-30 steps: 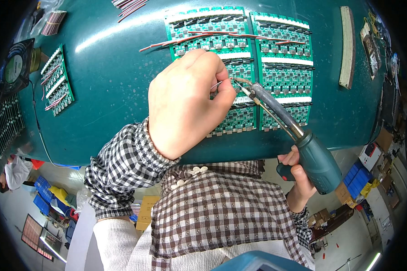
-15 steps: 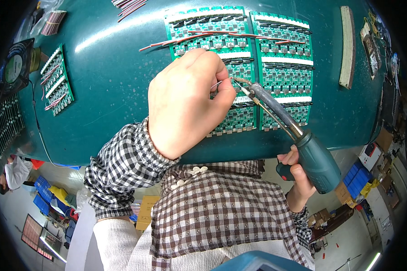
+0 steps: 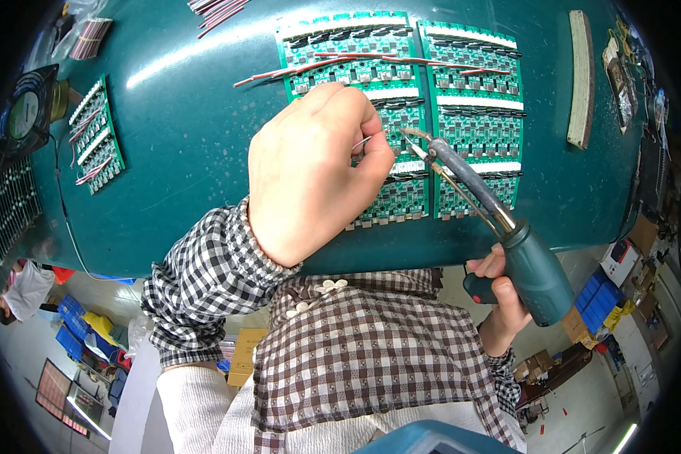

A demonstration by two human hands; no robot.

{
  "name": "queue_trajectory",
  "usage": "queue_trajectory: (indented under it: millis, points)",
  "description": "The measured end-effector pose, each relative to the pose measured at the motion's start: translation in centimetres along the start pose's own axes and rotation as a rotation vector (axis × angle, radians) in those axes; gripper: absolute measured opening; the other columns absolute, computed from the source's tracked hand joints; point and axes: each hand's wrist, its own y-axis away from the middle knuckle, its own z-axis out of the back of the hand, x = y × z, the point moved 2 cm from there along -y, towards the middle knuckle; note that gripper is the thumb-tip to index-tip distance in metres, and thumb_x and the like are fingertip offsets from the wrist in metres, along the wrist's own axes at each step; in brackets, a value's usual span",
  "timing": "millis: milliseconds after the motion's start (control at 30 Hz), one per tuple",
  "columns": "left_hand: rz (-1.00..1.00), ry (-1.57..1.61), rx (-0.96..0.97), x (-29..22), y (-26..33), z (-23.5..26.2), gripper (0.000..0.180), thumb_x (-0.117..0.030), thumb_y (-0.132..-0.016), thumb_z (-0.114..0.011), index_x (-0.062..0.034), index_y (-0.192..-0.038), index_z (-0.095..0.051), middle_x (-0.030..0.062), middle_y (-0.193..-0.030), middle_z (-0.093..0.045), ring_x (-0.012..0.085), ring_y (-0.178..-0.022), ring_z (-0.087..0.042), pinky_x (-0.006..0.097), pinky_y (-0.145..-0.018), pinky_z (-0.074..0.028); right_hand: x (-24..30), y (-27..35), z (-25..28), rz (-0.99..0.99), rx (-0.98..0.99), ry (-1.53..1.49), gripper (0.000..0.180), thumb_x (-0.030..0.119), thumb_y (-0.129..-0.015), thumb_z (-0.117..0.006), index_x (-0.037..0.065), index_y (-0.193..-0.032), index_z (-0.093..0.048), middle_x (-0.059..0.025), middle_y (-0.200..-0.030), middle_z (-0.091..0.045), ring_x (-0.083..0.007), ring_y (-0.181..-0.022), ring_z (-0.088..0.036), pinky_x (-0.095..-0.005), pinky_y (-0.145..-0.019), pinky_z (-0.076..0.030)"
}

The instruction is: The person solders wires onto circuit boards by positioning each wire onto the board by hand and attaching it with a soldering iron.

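Note:
My left hand is closed in a pinch over the left panel of green circuit boards. A thin wire shows between thumb and forefinger; most of it is hidden. My right hand grips the dark green handle of a soldering gun, fingers by its trigger. The gun's bent tip and thin feed tube point left, just right of my left fingertips, over the left panel. Whether the tip touches the board I cannot tell. Red, black and white wires lie across both panels.
A second circuit board panel lies right of the first, on the green table mat. A smaller board with wires, a fan and wire bundles are at left. A pale curved strip lies at right.
The soldering gun has shifted slightly right, its tip drawing away from my left fingertips. My left hand has stayed nearly still.

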Motion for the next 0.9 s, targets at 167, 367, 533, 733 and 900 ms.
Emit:
queue_trajectory:
  millis: [167, 367, 533, 733, 900]
  points:
    - [0.015, 0.002, 0.022, -0.2, 0.2, 0.4, 0.013, 0.0, -0.068, -0.066, -0.0058, -0.074, -0.056, 0.0019, -0.067, -0.055, 0.0113, -0.054, -0.053, 0.024, -0.047, -0.043, -0.2, -0.7, 0.3, -0.01, 0.011, -0.149, 0.047, 0.018, -0.078, -0.07, -0.014, -0.105, -0.05, -0.0109, -0.074, -0.055, -0.0209, -0.068, -0.057, -0.0402, -0.069, -0.056]
    - [-0.212, -0.183, 0.019, -0.8, 2.8, 1.5, 0.024, 0.001, -0.071, -0.067, -0.006, -0.093, -0.062, 0.0061, -0.089, -0.059, 0.0216, -0.076, -0.058, 0.031, -0.064, -0.047, -1.2, -2.9, 1.2, 0.031, -0.066, -0.236, 0.048, 0.032, -0.086, -0.058, -0.01, -0.107, -0.048, -0.0093, -0.068, -0.048, -0.0168, -0.058, -0.053, -0.032, -0.054, -0.055]
    - [-0.286, -0.299, 0.122, -1.3, 3.3, 1.3, 0.044, 0.001, -0.067, -0.067, -0.0081, -0.11, -0.062, 0.0102, -0.106, -0.057, 0.0263, -0.088, -0.056, 0.037, -0.076, -0.046, -2.5, -4.3, 2.7, -0.003, 0.037, -0.406, 0.047, 0.036, -0.089, -0.054, -0.006, -0.106, -0.045, -0.0061, -0.07, -0.045, -0.0154, -0.062, -0.052, -0.0301, -0.055, -0.056]
    - [-0.259, -0.365, 0.179, -1.5, 3.5, 1.1, 0.052, 0.001, -0.065, -0.066, -0.0096, -0.116, -0.061, 0.0095, -0.111, -0.055, 0.0254, -0.092, -0.053, 0.037, -0.08, -0.043, -3.4, -4.8, 3.3, -0.017, 0.052, -0.573, 0.048, 0.032, -0.085, -0.059, -0.01, -0.105, -0.048, -0.0104, -0.074, -0.052, -0.0196, -0.063, -0.058, -0.0357, -0.056, -0.058]
    - [-0.24, -0.361, 0.194, -1.6, 3.2, 0.9, 0.054, 0.001, -0.064, -0.066, -0.0097, -0.117, -0.06, 0.0094, -0.111, -0.054, 0.0252, -0.093, -0.052, 0.037, -0.081, -0.042, -3.2, -5.0, 3.4, -0.031, 0.118, -0.481, 0.05, 0.039, -0.089, -0.054, -0.006, -0.107, -0.044, -0.0062, -0.072, -0.046, -0.0151, -0.062, -0.052, -0.0298, -0.055, -0.056]
